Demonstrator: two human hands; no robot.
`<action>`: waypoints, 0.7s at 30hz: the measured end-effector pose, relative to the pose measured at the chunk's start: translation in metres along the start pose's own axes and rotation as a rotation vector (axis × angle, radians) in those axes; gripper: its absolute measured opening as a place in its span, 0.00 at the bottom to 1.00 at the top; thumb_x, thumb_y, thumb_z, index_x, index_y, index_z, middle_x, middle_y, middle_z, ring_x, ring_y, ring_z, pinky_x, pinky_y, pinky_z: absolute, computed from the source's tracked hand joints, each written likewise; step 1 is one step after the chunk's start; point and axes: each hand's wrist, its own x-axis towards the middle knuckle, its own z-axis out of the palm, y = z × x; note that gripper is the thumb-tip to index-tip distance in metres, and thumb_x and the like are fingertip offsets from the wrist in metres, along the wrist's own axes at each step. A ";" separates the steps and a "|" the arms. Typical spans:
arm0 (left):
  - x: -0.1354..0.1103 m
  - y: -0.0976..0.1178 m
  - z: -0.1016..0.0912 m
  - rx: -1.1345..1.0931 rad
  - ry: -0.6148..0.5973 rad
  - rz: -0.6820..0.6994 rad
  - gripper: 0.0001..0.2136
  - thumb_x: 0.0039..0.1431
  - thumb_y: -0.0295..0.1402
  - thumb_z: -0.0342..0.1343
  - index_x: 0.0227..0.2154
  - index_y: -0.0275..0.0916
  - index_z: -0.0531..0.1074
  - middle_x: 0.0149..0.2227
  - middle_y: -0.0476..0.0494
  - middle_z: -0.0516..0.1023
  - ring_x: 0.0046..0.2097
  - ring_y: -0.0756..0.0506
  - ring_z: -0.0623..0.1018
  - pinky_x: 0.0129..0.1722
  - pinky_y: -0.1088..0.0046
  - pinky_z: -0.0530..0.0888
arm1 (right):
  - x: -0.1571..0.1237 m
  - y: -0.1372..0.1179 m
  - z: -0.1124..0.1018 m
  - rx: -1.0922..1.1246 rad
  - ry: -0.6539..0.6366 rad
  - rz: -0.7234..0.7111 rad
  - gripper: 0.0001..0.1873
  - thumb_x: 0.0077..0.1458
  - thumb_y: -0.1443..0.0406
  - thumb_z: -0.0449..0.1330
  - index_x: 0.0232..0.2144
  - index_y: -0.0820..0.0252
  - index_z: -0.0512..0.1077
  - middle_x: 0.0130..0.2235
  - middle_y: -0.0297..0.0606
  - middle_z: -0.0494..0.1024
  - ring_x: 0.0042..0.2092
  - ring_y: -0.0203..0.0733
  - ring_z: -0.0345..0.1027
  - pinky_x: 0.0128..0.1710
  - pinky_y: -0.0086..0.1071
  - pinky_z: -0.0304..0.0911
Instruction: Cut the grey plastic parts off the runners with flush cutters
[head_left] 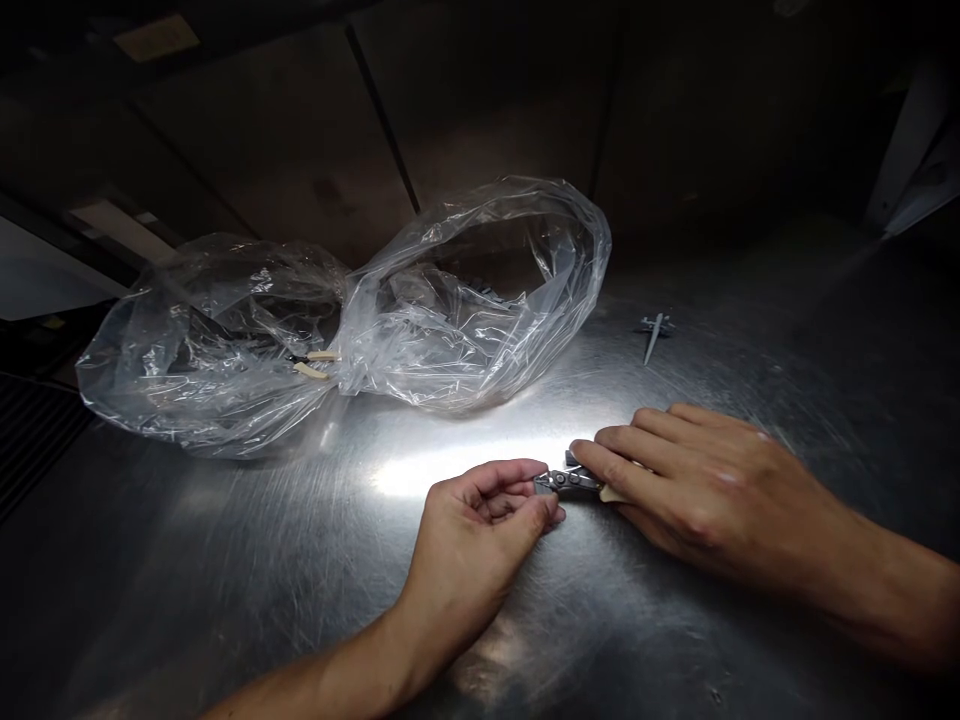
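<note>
Steel multi-tool (562, 481) gripped between both hands, braced low on a stainless table (247, 560) for steadiness: left hand (476, 525) curled, pinching one end; right hand (697, 480) half-open, fingers pressing across it. Beyond, a pointed metal part (655, 330), and cream-handled pliers (311, 365) in a clear plastic bag (442, 320).

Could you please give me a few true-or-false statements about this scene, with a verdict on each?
A small metal tool lies between the left hand and the right hand. True.
The right hand is gripping the clear plastic bag. False: it is at the small metal tool, away from the bag.
The bag lies on a wooden table. False: it lies on a stainless steel table.
Cream-handled pliers show through the bag. True.
A grey pointed metal piece lies on the table beyond the right hand. True.
</note>
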 end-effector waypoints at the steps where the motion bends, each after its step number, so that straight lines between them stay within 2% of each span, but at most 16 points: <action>1: 0.000 0.000 0.000 0.002 -0.002 0.000 0.13 0.42 0.28 0.71 0.34 0.34 0.81 0.27 0.47 0.81 0.30 0.50 0.81 0.34 0.78 0.79 | 0.000 0.000 0.000 0.000 -0.006 0.002 0.13 0.64 0.72 0.53 0.42 0.63 0.78 0.32 0.36 0.76 0.32 0.42 0.64 0.32 0.37 0.50; 11: 0.001 -0.001 -0.001 -0.019 -0.019 -0.003 0.12 0.43 0.26 0.71 0.34 0.34 0.81 0.26 0.49 0.81 0.29 0.51 0.81 0.34 0.79 0.79 | 0.000 0.001 -0.003 -0.007 -0.002 -0.022 0.15 0.65 0.73 0.50 0.44 0.63 0.76 0.32 0.37 0.77 0.31 0.41 0.63 0.32 0.36 0.50; 21: 0.001 -0.002 -0.002 0.008 -0.038 0.011 0.11 0.45 0.27 0.70 0.35 0.35 0.81 0.27 0.49 0.82 0.30 0.51 0.82 0.34 0.80 0.79 | -0.001 0.002 -0.002 0.021 -0.060 0.008 0.14 0.65 0.72 0.51 0.42 0.60 0.76 0.30 0.35 0.75 0.30 0.42 0.64 0.31 0.37 0.50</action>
